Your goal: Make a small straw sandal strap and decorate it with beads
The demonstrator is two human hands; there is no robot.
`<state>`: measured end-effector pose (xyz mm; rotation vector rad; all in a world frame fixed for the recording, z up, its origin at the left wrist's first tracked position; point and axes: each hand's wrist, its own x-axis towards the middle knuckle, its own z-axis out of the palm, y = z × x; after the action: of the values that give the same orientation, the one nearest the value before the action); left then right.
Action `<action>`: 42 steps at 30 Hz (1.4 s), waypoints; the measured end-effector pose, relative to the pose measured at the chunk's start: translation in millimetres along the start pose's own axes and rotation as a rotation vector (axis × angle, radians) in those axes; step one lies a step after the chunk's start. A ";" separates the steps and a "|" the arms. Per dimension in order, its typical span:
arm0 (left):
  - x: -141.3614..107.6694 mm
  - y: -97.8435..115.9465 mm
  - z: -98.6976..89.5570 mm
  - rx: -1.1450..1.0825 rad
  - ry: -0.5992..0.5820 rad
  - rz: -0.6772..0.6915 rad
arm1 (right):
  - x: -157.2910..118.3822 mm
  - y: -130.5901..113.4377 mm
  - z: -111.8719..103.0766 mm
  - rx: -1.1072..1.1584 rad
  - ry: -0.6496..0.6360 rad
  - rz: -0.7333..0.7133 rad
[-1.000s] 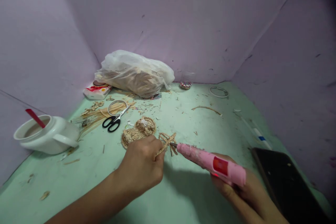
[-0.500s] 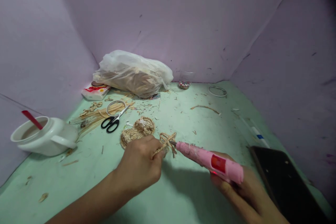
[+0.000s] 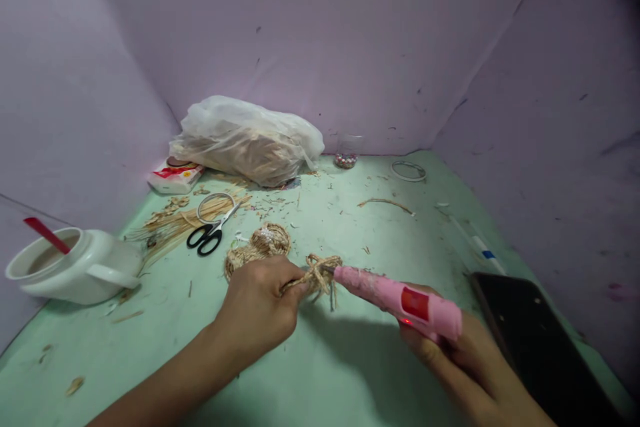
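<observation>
My left hand [image 3: 265, 300] pinches the tail of a looped, bow-like piece of braided straw cord [image 3: 323, 272]. In my right hand [image 3: 450, 353] is a pink hot glue gun [image 3: 395, 297] with a red label and a small lit red light. Its nozzle points left and touches, or nearly touches, the middle of the cord loops. Just behind my left hand lies a coiled braided straw piece [image 3: 267, 240], partly covered by the hand, with small whitish bits on top.
Black-handled scissors [image 3: 207, 238] lie by straw strands [image 3: 170, 227]. A white pot [image 3: 85, 273] holding a red stick stands left. A plastic bag [image 3: 250, 143], tissue pack [image 3: 176, 178], bead container [image 3: 346, 159] and ring [image 3: 409, 171] are farther back. A black phone-like slab [image 3: 535, 347] lies right.
The cord loops have shifted slightly to the right and turned a little, away from my left fingers. The glue gun stays at them. The whole view has shifted slightly.
</observation>
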<state>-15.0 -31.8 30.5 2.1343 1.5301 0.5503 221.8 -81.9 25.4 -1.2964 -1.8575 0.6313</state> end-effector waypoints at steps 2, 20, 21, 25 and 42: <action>-0.3 0.4 -0.2 0.011 0.000 0.002 | -3.9 5.5 -0.8 -0.038 -0.022 0.001; 9.4 4.3 -10.3 -0.254 -0.071 -0.177 | -10.4 18.9 -5.0 -0.050 -0.050 0.074; 10.5 4.2 -10.6 -0.302 -0.095 -0.198 | -12.4 21.1 -4.1 -0.043 -0.045 0.086; 13.6 1.0 -8.7 -0.529 -0.199 -0.321 | -17.8 26.1 -0.5 -0.001 0.010 0.149; 15.4 -0.1 -7.8 -0.886 -0.289 -0.557 | -4.7 16.2 -2.2 0.115 -0.041 0.171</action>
<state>-14.7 -16.1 37.7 1.0174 1.2840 0.5413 233.5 -80.6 13.1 -1.3850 -1.7280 0.8482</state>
